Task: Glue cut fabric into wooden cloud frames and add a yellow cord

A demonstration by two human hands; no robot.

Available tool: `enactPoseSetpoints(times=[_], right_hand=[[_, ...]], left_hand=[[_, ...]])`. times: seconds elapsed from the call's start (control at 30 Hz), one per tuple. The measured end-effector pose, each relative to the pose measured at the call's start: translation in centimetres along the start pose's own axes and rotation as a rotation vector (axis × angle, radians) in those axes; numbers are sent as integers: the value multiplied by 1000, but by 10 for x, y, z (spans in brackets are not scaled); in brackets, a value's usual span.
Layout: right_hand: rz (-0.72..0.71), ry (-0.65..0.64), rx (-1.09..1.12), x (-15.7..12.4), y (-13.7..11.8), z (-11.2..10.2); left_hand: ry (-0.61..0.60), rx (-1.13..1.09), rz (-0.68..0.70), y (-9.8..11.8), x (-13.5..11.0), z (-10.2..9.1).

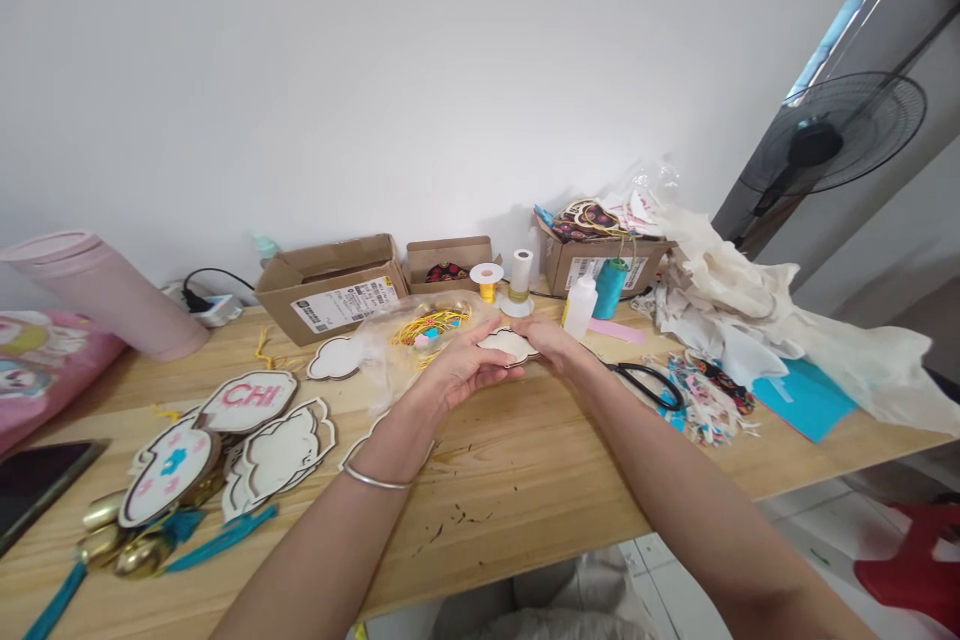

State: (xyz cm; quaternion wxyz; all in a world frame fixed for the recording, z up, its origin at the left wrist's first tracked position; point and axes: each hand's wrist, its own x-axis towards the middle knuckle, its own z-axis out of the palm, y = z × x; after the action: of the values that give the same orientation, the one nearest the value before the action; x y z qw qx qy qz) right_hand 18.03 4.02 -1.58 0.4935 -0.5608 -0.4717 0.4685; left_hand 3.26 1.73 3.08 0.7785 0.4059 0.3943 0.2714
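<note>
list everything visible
Held plaque: one, white, centre
Cutouts: several, white, left
Boxes: three, brown, back
Bag: one, translucent, centre
Spools: several, mixed, back
Cone: one, teal, right
Bottle: one, whitish, right
Scissors: one, black, right
Scraps: many, multicoloured, right
Cloth: heap, cream, right
Sheet: one, blue, right
Tumbler: one, pink, left
Printed item: one, pink, left
Device: one, dark, left
Ornaments: several, gold, left
Tassels: several, teal, left
Table: one, tan, below
Fan: one, black, right
Stool: one, red, right
Left hand: one, centre
Right hand: one, centre
</note>
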Motion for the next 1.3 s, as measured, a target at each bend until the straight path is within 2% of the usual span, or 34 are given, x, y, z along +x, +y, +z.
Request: enactPoseSetpoints(times=[0.1,0.23,0.33,0.43,0.73,1.07,1.3], right_hand=[[114,-52,18,-2,-2,0],[184,-61,53,-5,-6,0],[187,-53,96,-7,-9,1],[179,-42,138,-9,-13,0],[214,-15,243,-9,-16,1],[263,-81,319,-9,-8,3],[195,-60,402,-10,-9,4]], left_hand=[[17,-6,-28,1,-1,0],[13,-1,-22,0,0,0],[-32,4,10,-2,1,-3],[-67,27,97,-4,1,-4],[51,120,314,-2,-2,8],[76,103,353,-4,-2,12],[146,80,341,1,-6,17]])
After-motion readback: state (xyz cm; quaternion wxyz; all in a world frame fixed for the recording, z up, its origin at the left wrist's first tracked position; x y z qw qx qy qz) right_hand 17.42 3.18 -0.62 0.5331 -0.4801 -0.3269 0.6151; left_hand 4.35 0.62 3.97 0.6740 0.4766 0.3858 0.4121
